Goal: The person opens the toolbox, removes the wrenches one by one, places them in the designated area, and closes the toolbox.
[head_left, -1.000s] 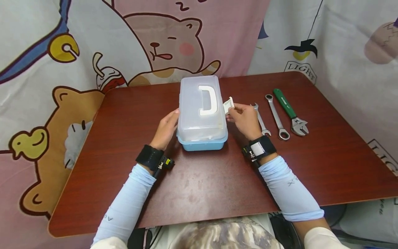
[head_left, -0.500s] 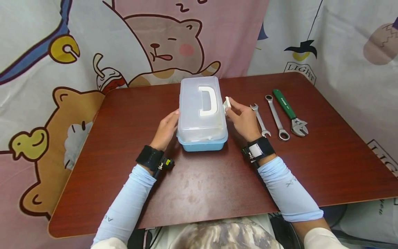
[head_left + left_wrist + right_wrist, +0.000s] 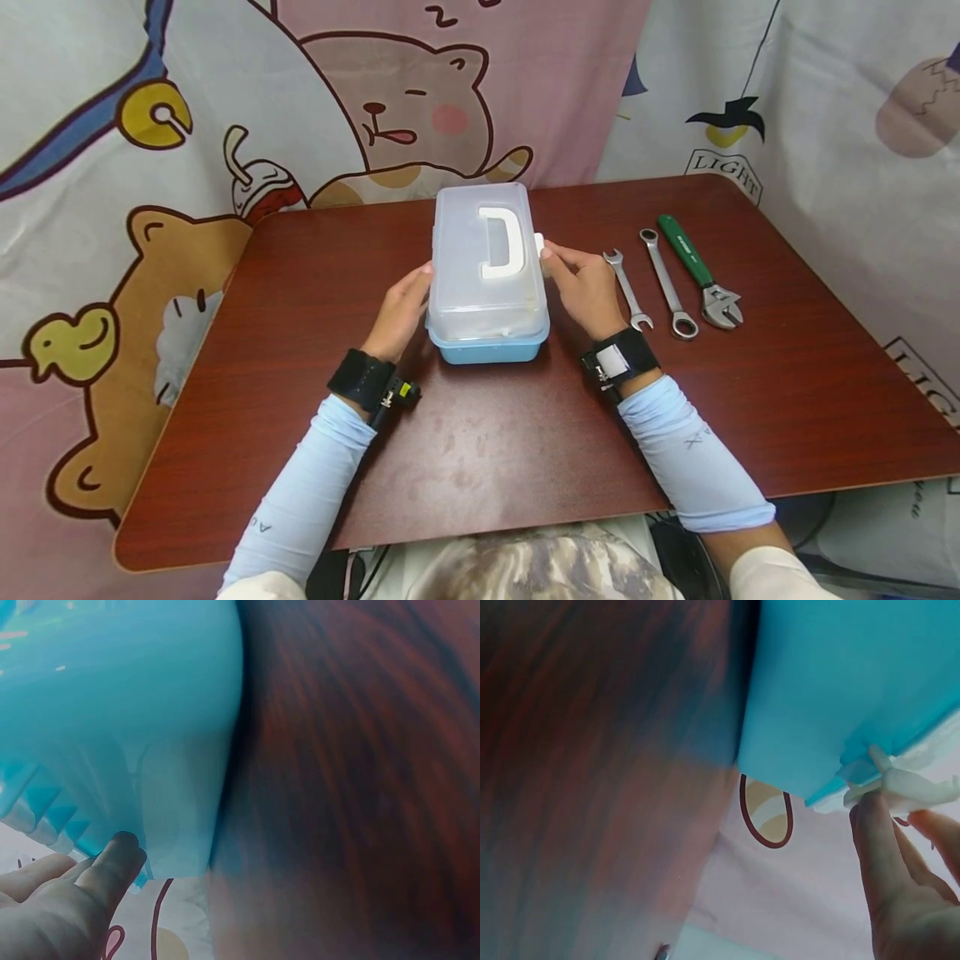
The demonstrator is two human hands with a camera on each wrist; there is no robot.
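A storage box with a light blue base and a clear, closed lid stands on the table. A white handle lies flat on the lid. My left hand rests against the box's left side; in the left wrist view its fingertips touch the blue wall near the ribbed part. On the opposite side my right hand pinches a white latch between thumb and fingers. The latch stands nearly upright, close to the lid's edge, and is partly hidden by the fingers in the head view.
Right of the box lie a small open-ended wrench, a ratcheting wrench and a green-handled adjustable wrench. All rest on the reddish-brown table. A cartoon-printed curtain hangs behind the table.
The latch has swung from sticking outward to close against the box's right side, and my right hand has moved slightly left with it. My left hand and the box stay put.
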